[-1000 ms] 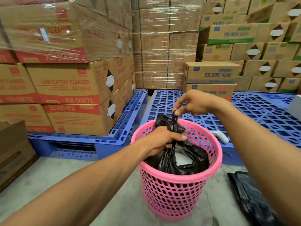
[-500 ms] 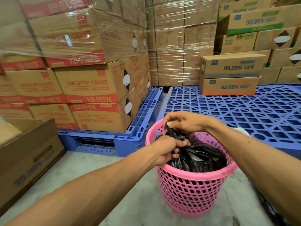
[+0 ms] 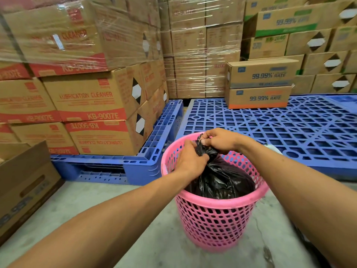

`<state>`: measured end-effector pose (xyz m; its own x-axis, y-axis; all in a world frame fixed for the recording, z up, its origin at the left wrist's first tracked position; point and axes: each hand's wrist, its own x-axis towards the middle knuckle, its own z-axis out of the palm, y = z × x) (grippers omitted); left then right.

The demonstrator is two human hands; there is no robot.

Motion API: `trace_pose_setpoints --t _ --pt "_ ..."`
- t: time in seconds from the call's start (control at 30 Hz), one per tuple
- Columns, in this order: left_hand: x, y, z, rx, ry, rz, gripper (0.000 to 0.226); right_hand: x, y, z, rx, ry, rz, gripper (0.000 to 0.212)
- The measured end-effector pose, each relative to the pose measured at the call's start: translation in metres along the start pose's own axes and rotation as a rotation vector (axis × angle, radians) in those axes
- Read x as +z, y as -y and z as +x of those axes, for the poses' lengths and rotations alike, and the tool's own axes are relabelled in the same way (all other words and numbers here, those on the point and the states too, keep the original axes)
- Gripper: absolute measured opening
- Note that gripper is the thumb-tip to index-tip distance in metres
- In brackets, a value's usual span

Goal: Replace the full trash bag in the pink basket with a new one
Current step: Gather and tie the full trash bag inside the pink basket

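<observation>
From the head camera, I see the pink basket [image 3: 214, 219] standing upright on the grey concrete floor [image 3: 81, 206], just in front of a blue pallet [image 3: 270, 128]. Inside it sits the full black trash bag [image 3: 222, 180], bulging up to about the rim, with its neck gathered into a twisted bunch above the far-left part of the rim.

Both hands meet at that bunch. My left hand [image 3: 190, 160] wraps around the neck from the near side, fingers curled and pressed together on the plastic. My right hand [image 3: 220, 140] comes over from the far side, its fingertips [image 3: 205, 142] pinching the very top of the gathered plastic (a small tuft pokes up between them). The two hands are almost touching; whether they actually make contact I cannot tell.

Both forearms reach in from the bottom corners of this view and converge over the basket.

To the left, a second blue pallet [image 3: 135, 165] carries stacked cardboard boxes [image 3: 92, 105] printed "LUBRICATION CLEANER" and "KB-9007E"; the upper ones are wrapped in clear film. On the pallet behind the basket stand two boxes [image 3: 260, 84] marked "99.99% RATE", one on top of the other. A brown carton [image 3: 25, 186] sits at the far left edge on the floor.
</observation>
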<state>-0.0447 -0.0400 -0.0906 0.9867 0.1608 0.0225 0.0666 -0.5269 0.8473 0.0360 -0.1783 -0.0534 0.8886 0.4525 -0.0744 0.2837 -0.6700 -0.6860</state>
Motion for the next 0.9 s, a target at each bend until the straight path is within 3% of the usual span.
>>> trace_pose_setpoints --t 0.1,0.17,0.23,0.3,0.4,0.5,0.6,0.7,0.9 --pt "0.008 -0.002 -0.001 0.212 -0.078 0.232 0.014 -0.006 -0.008 -0.003 0.072 0.086 0.152 0.02" --pt "0.006 -0.007 -0.001 0.205 -0.043 0.281 0.017 -0.007 -0.013 -0.005 0.078 0.108 0.19 0.022" --pt "0.004 -0.014 0.0 0.053 0.104 0.048 0.021 -0.008 -0.013 -0.008 0.038 0.023 0.166 0.021" --pt "0.0 -0.021 0.001 -0.157 0.332 -0.422 0.013 -0.009 -0.008 -0.01 -0.029 -0.059 0.187 0.019" --pt "-0.007 -0.024 0.003 -0.232 0.47 -0.731 0.017 -0.016 0.004 -0.013 -0.09 -0.067 0.369 0.019" --pt "-0.007 -0.026 0.004 -0.242 0.429 -0.862 0.023 -0.028 0.01 -0.021 -0.076 -0.106 0.393 0.027" --pt "-0.002 -0.027 0.006 -0.259 0.344 -0.928 0.014 -0.037 0.003 -0.029 -0.047 -0.119 0.324 0.038" --pt "0.001 -0.025 0.008 -0.265 0.305 -0.943 0.01 -0.043 -0.007 -0.037 0.035 -0.002 0.355 0.042" --pt "-0.007 -0.026 0.007 -0.21 0.351 -0.827 0.014 -0.047 -0.016 -0.046 0.074 0.165 0.347 0.022"
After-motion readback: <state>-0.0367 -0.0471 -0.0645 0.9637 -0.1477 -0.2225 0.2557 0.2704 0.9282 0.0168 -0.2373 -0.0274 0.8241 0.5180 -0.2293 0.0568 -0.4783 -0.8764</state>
